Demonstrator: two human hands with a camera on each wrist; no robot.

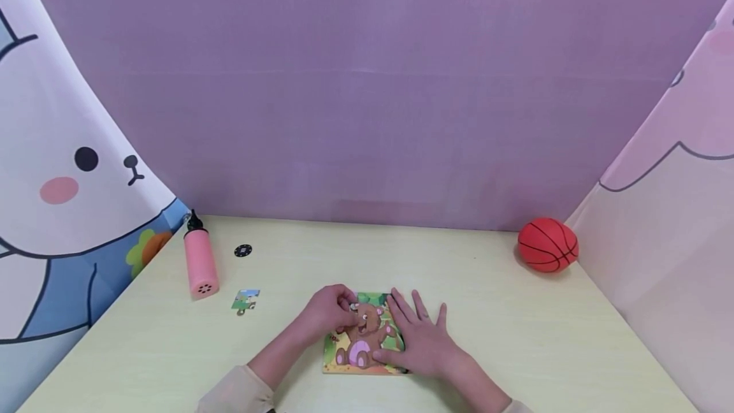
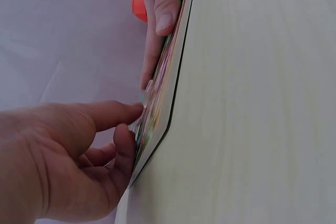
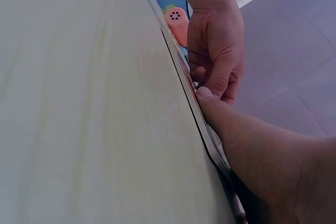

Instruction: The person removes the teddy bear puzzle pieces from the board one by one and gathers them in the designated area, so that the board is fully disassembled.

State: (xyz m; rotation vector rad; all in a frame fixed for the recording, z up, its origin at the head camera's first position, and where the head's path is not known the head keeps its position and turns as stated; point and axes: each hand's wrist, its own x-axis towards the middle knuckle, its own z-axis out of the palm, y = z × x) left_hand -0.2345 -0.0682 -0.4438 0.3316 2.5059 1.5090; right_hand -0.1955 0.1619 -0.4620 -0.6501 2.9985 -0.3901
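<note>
A bear jigsaw puzzle (image 1: pixel 362 344) in a flat tray lies at the front middle of the table, the brown bear sitting against a green background. My left hand (image 1: pixel 329 312) is at its upper left corner, thumb and fingertips pinching a small puzzle piece (image 2: pixel 147 94) close over the picture. Most of that piece is hidden by the fingers. With fingers spread, my right hand (image 1: pixel 427 344) rests on the puzzle's right side, its thumb (image 3: pixel 205 93) lying on the lower part. A loose puzzle piece (image 1: pixel 245 299) in blue and green lies on the table to the left.
A pink hand pump (image 1: pixel 201 263) with a black nozzle lies at the table's left edge. Beside it is a round black disc (image 1: pixel 243 250). A red ball (image 1: pixel 548 245) with black lines sits at the back right. Purple cloth (image 1: pixel 367 94) hangs behind the table (image 1: pixel 367 253).
</note>
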